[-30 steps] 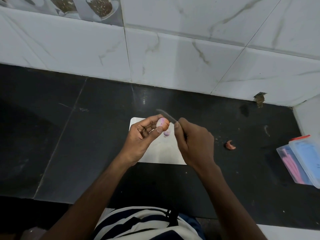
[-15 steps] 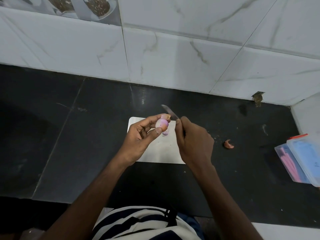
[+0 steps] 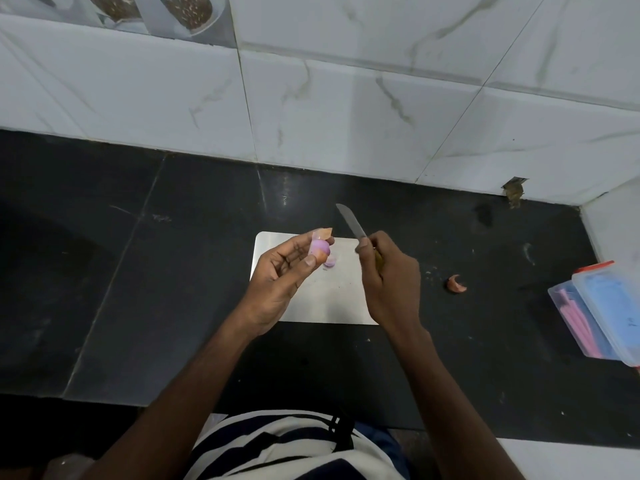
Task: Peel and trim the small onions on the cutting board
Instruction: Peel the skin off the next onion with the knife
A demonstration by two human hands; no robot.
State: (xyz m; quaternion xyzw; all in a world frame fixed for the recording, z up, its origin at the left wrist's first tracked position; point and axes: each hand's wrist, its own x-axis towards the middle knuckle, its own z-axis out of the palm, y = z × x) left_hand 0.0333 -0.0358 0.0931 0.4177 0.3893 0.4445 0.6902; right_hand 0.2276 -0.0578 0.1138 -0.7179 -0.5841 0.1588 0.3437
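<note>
Since before, right hand (image 3: 388,271) has drawn its small steel knife (image 3: 350,221) away from the half-peeled purple onion (image 3: 320,250), pinched above the white cutting board (image 3: 332,299) in left hand (image 3: 280,275); knife handle hidden.

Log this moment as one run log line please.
left hand: holds half-peeled onion | right hand: holds knife, blade clear | cutting board: onion piece

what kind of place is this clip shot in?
Most likely a home kitchen: a dark stone counter against a marble-look tiled wall, a small cutting board on it, and a person peeling a small onion with a knife.
</note>
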